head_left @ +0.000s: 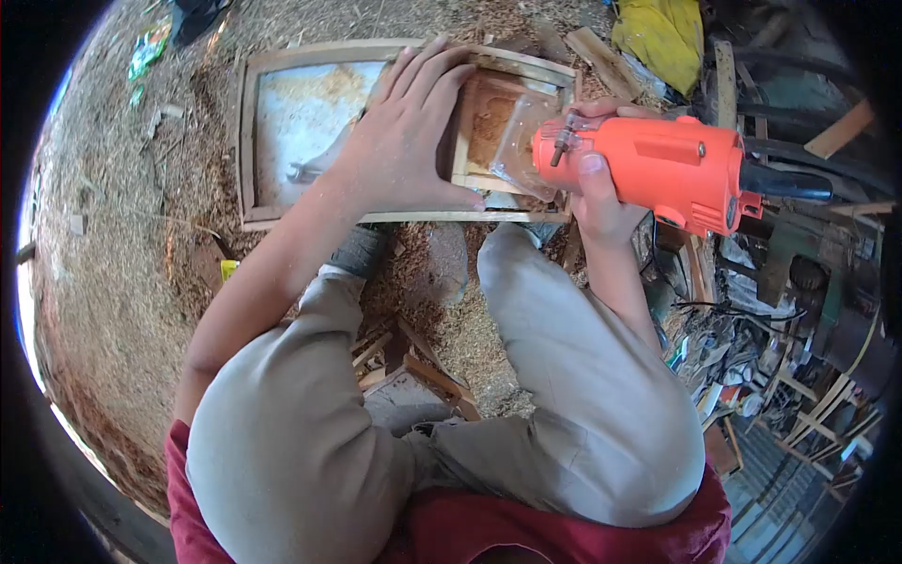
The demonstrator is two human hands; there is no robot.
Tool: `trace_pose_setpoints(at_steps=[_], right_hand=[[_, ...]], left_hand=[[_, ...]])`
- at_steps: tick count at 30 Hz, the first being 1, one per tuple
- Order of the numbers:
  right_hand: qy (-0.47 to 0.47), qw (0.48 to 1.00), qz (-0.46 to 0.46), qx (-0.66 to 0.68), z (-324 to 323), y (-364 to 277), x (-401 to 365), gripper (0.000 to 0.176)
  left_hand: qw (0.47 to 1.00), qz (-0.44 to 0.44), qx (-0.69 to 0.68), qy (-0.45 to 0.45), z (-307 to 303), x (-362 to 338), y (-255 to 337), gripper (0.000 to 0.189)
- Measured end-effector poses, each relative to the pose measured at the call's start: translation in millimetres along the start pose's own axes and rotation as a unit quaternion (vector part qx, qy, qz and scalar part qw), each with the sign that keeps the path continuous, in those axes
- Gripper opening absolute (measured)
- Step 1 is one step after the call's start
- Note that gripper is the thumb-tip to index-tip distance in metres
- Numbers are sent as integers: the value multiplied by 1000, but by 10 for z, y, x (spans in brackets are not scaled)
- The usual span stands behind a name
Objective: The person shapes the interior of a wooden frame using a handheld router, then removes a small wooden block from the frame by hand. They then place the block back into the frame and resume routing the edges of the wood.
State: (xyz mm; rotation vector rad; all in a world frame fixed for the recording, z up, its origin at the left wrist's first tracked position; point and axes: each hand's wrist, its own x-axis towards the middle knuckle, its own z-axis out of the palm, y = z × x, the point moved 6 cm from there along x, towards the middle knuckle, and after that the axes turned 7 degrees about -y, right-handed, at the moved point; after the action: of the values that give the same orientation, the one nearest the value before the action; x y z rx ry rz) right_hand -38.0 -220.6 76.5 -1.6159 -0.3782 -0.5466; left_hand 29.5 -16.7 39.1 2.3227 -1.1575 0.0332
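Observation:
An orange power tool point(658, 164) with a clear plastic base point(519, 141) lies on its side over the right end of a wooden frame point(242, 141). My right hand point(601, 183) is wrapped round the tool near its clear base. My left hand point(404, 141) lies across the frame with fingers spread, its thumb on the near rail and its fingertips by the far rail. A smaller wooden frame point(460, 141) sits inside the right part of the large one. Under my left forearm, a metal tool point(303, 172) rests on the pale panel point(291, 122).
Sawdust and shavings cover the ground point(122, 244). A yellow cloth point(662, 38) lies at the top right beside a wood offcut point(603, 61). Wood scraps point(437, 381) lie between my legs. Sticks, wires point(742, 315) and mixed debris fill the right side.

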Motion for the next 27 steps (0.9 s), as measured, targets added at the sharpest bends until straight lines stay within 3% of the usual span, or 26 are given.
trace_pose_setpoints(at_steps=[5,8,13,16,27], right_hand=[[-12,1000,-7,-1,85,6,-14,59],[-11,999,-1,-36,89,22,9,70],[-8,997,-1,-80,-52,136,-4,62],[8,999,-6,-53,-72,170,-49,60],[10,998,-3,-68,-58,118,-85,61]], left_hand=[[1000,11,-2,26,36,-39,-47,127],[999,3,-6,32,55,-61,-52,123],[999,-5,-4,48,-62,-106,10,116],[999,-2,9,43,8,-129,-13,123],[999,-4,12,44,37,-131,-27,124]])
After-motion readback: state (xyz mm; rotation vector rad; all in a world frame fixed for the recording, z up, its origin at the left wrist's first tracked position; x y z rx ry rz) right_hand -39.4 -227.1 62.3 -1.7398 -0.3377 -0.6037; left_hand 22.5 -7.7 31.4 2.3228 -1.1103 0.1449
